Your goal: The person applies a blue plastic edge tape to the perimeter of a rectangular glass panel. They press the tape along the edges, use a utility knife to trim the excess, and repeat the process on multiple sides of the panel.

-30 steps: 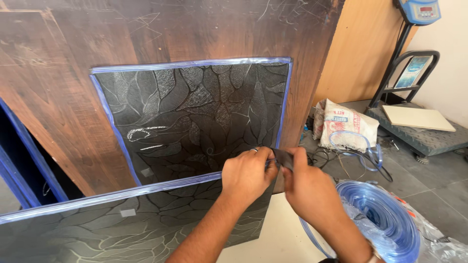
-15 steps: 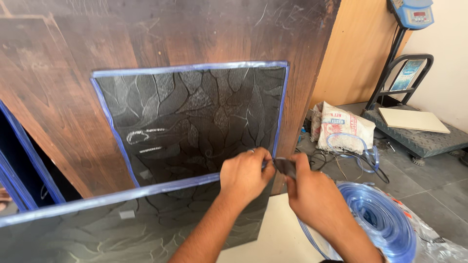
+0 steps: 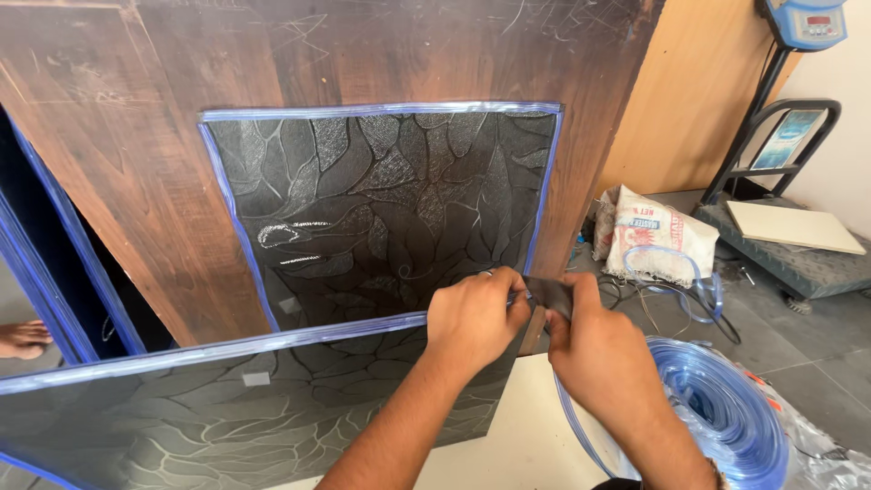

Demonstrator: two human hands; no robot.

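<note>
A dark patterned glass panel [image 3: 227, 413] lies tilted in front of me, its top edge covered by a clear blue plastic edging strip [image 3: 272, 343]. My left hand [image 3: 474, 318] pinches the strip at the panel's upper right corner. My right hand [image 3: 594, 349] holds a small dark tool [image 3: 547, 292] against that same corner, right beside the left hand. The strip runs down from the corner to a blue coil [image 3: 726, 413] on the floor at the right. A second patterned panel [image 3: 381, 209] with blue edging leans against brown wooden boards [image 3: 136, 163] behind.
A white printed sack [image 3: 658, 238] and loose blue tubing [image 3: 676, 272] lie on the grey tiled floor at the right. A platform scale [image 3: 785, 245] with a display head stands at the far right. Another person's bare foot [image 3: 23, 338] shows at the left edge.
Both hands have stayed at the panel's corner, with only small shifts of the fingers and the tool. The view has drifted slightly.
</note>
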